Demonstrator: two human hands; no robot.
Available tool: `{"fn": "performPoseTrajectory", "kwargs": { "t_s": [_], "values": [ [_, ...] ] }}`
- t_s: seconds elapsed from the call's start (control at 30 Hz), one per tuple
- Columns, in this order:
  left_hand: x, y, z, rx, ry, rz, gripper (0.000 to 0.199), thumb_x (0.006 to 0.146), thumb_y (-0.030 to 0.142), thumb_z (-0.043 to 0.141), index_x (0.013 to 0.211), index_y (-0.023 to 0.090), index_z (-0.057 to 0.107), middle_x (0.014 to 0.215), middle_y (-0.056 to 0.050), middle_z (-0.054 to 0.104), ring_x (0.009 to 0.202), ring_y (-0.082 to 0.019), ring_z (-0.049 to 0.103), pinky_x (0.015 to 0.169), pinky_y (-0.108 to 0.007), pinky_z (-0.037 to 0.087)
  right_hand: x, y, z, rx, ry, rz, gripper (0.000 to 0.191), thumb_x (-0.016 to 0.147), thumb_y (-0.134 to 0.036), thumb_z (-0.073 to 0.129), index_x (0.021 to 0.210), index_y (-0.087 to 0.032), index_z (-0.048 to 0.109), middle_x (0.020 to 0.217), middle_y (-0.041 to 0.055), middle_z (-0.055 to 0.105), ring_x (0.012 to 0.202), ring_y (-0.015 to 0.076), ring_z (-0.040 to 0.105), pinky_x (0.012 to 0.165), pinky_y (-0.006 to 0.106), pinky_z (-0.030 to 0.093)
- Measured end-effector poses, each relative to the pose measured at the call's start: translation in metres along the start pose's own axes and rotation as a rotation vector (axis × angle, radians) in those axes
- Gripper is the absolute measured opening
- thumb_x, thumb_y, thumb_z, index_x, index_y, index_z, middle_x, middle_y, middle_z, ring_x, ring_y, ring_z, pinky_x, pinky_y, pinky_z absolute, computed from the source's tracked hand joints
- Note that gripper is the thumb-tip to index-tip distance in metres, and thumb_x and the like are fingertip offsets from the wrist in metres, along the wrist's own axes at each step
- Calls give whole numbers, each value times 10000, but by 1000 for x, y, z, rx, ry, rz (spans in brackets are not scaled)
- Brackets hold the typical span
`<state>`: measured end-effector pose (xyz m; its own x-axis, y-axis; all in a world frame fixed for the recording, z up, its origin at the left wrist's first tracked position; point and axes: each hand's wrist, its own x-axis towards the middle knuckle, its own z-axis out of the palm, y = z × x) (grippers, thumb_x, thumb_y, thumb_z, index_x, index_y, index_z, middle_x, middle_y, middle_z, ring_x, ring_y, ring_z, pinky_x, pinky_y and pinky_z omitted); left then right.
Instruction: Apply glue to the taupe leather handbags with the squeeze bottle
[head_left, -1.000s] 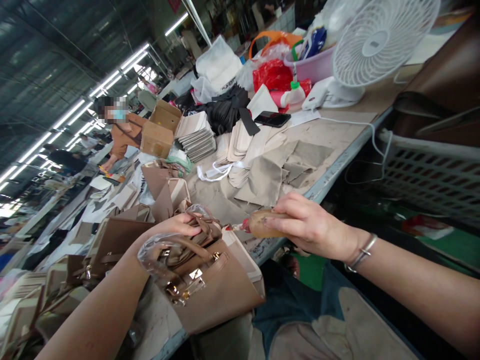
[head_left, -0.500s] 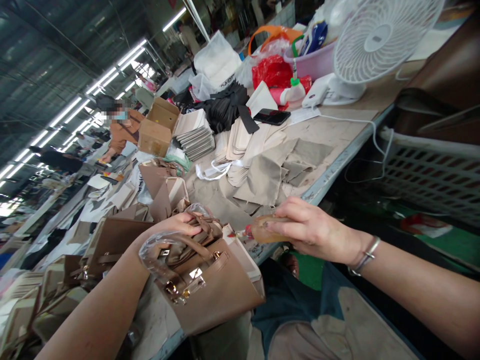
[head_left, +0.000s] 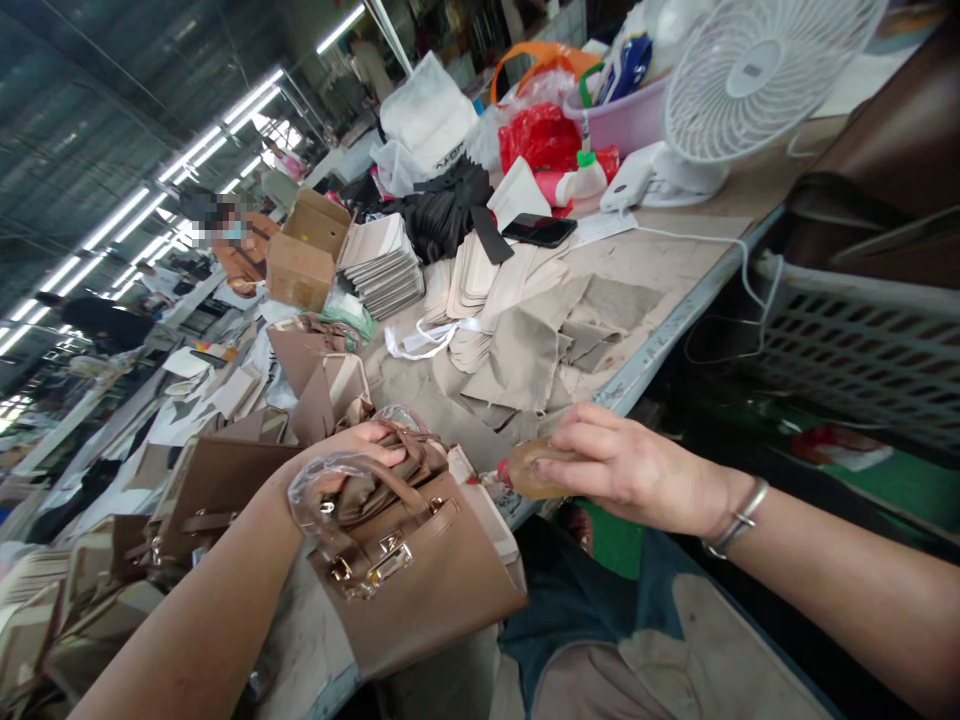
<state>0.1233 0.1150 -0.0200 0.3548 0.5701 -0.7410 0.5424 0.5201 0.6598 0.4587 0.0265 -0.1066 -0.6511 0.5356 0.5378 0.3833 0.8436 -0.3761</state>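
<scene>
A brown handbag [head_left: 435, 580] with gold-coloured clasps and plastic-wrapped handles leans over the table's front edge. My left hand [head_left: 356, 450] reaches through the handles, its fingers closed on the bag's upper part and the bunched lining; some fingers are hidden. My right hand [head_left: 619, 465] is wrapped round an amber squeeze bottle [head_left: 536, 468] held sideways, its red tip pointing left at the bag's pale side edge. A small gap seems to lie between tip and edge.
Grey fabric pieces [head_left: 525, 350], a phone [head_left: 538, 230] and stacked panels [head_left: 382, 265] lie beyond the bag. More brown bags [head_left: 217, 480] stand left. A white fan [head_left: 750, 80] is at the back right, above a plastic crate [head_left: 862, 350]. A person [head_left: 244, 250] is far off.
The bottle in my right hand has moved slightly right, its tip now a little away from the bag's edge. My left hand keeps its hold. The view has shifted slightly.
</scene>
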Motion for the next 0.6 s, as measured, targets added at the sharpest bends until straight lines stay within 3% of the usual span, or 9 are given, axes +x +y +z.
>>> {"fn": "performPoseTrajectory", "kwargs": {
  "t_s": [0.13, 0.27, 0.6],
  "values": [
    [1, 4, 1, 17, -41, 27, 422, 731, 294, 733, 1123, 164, 644, 1140, -102, 699, 1081, -273, 631, 1020, -370, 435, 10, 0, -3, -84, 101, -31, 295, 922, -119, 458, 1172, -192, 596, 990, 102, 590, 921, 224, 469, 791, 358, 433],
    [0, 6, 2, 27, 7, 7, 438, 727, 304, 738, 1136, 183, 637, 1153, -86, 695, 1104, -270, 620, 1013, -362, 444, 12, 2, -3, -123, 118, -34, 263, 942, -141, 433, 1125, -189, 615, 969, 102, 593, 922, 225, 469, 787, 358, 430],
    [5, 8, 2, 185, 102, 72, 433, 664, 338, 767, 1061, 188, 681, 1192, -92, 679, 1169, -318, 569, 1009, -356, 451, -6, -2, 2, 73, -155, -18, 195, 902, -173, 524, 1070, -172, 623, 876, 62, 544, 825, 190, 447, 723, 309, 393]
  ]
}}
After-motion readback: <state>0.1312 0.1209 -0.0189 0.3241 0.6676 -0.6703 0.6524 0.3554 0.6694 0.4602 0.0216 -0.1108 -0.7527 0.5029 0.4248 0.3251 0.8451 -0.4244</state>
